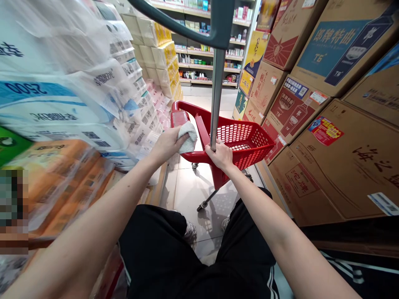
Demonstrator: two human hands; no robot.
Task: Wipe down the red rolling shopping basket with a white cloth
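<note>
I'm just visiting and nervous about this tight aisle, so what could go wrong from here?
The red cart has casters, so it might roll if the right hand loosens on the metal pole.
It sits close to stacked cartons and could bump them.
The white cloth might slip from the left hand.

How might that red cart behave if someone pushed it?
The cart would probably roll readily, since it stands on wheels. It may be fairly light for its size, as its basket has perforated sides.
</note>
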